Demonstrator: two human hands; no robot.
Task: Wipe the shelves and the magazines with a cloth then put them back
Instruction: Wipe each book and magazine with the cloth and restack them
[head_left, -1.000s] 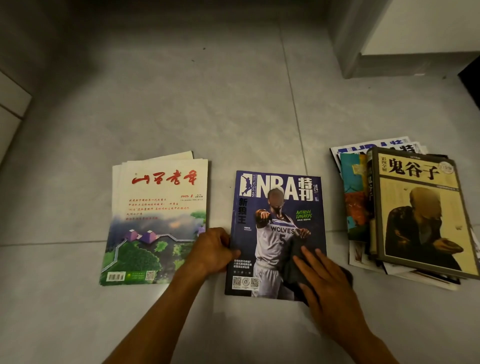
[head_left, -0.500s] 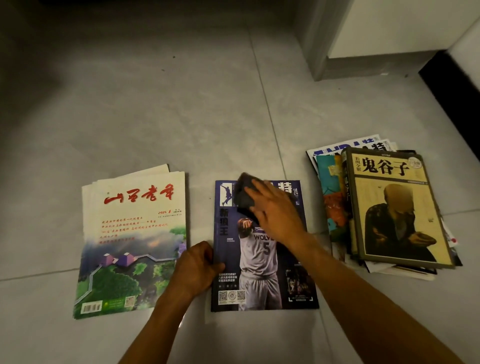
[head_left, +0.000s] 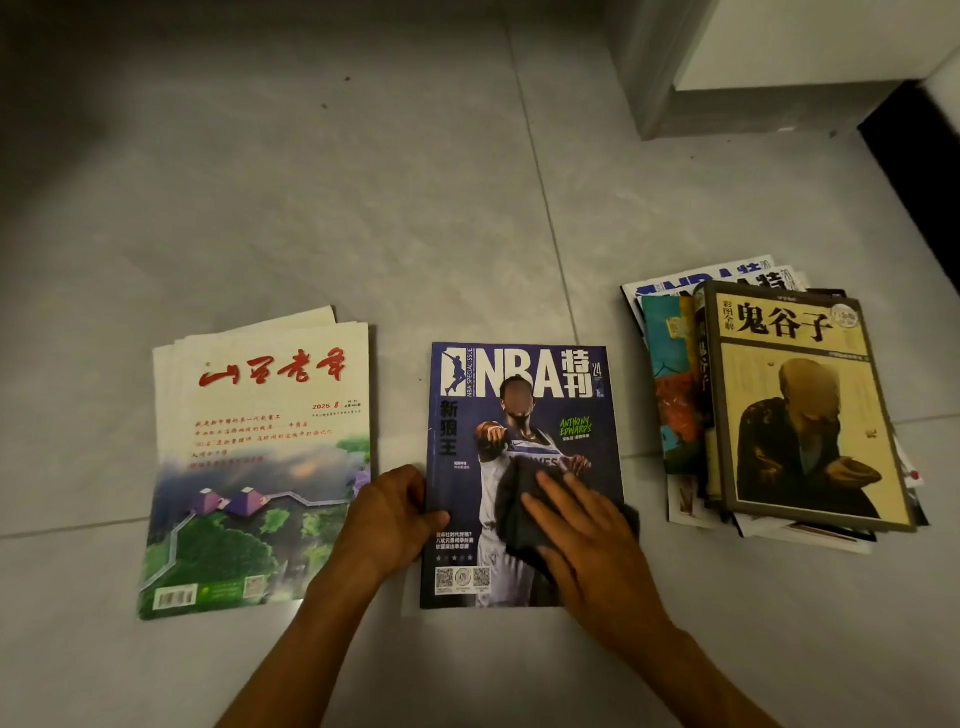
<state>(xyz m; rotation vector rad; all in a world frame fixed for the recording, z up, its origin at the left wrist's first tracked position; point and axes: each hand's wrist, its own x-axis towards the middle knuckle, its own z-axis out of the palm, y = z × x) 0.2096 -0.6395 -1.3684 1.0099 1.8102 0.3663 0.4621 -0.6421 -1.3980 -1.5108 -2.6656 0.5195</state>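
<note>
1. We count two hands, both low in the centre of the frame. The right hand (head_left: 582, 535) lies flat, fingers straight and spread, pressing one dark cloth (head_left: 519, 506) onto the NBA magazine (head_left: 519, 415).
2. The left hand (head_left: 387, 519) sits at that magazine's left edge, fingers curled, its thumb lying over the cover edge; we cannot tell whether the fingers reach under it.
3. The cloth rests on the lower right part of the cover. Most of it is hidden beneath the right hand, with a corner showing past the magazine's right edge.
4. The NBA magazine lies alone on the tiled floor (head_left: 363, 208), face up, between the two hands.
5. Left of the frame, just beside the left hand, is one left pile (head_left: 260, 441) of magazines with red script on the top cover. Edges of several copies fan out at its top; we cannot count them.
6. At the right of the frame, apart from the right hand, stands one right stack (head_left: 675, 415), topped by a yellow-covered book (head_left: 800, 405). The items beneath are mostly covered and uncountable.
</note>
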